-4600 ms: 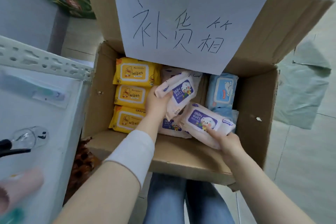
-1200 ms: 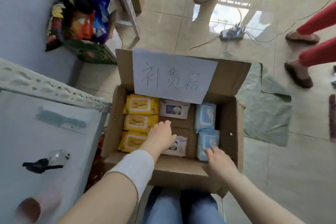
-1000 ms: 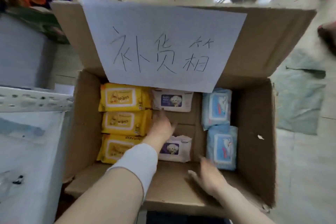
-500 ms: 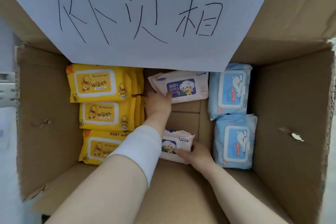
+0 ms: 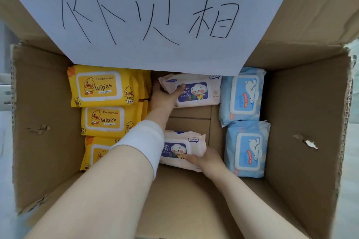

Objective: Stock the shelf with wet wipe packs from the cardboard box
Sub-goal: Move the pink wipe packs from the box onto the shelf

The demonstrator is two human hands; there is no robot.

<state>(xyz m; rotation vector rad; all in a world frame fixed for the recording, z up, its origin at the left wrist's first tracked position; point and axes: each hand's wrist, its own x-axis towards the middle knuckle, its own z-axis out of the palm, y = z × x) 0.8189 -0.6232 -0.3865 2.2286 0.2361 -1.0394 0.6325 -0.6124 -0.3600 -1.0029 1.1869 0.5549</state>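
Filling nearly the whole view, an open brown cardboard box (image 5: 303,122) has a white paper sheet with black handwritten characters (image 5: 194,56) fixed to its far flap at 12 o'clock. A sliver of pale metal shelf edge (image 5: 5,93) shows at 9 o'clock and a strip of pale floor (image 5: 354,141) at 3 o'clock.

Inside the box, 3 yellow wet wipe packs with a duck label (image 5: 101,88) lie in a column along the 9 o'clock side. 2 pale blue wet wipe packs (image 5: 242,95) lie along the 3 o'clock side. Between them lie 2 pink-white baby wipe packs.

The left hand (image 5: 163,99), coming out of a white sleeve cuff (image 5: 143,139), grips the far pink-white pack (image 5: 200,91) by its 9 o'clock end, with the thumb laid across its printed face. The right hand (image 5: 206,159) curls round the 4 o'clock corner of the near pink-white pack (image 5: 180,147). The hands are well apart, each clamped on its own pack.

0.5 s earlier the left hand only touched the far pack's edge; now the thumb reaches further over the label. The right hand's hold looks unchanged, and the camera has drawn closer.
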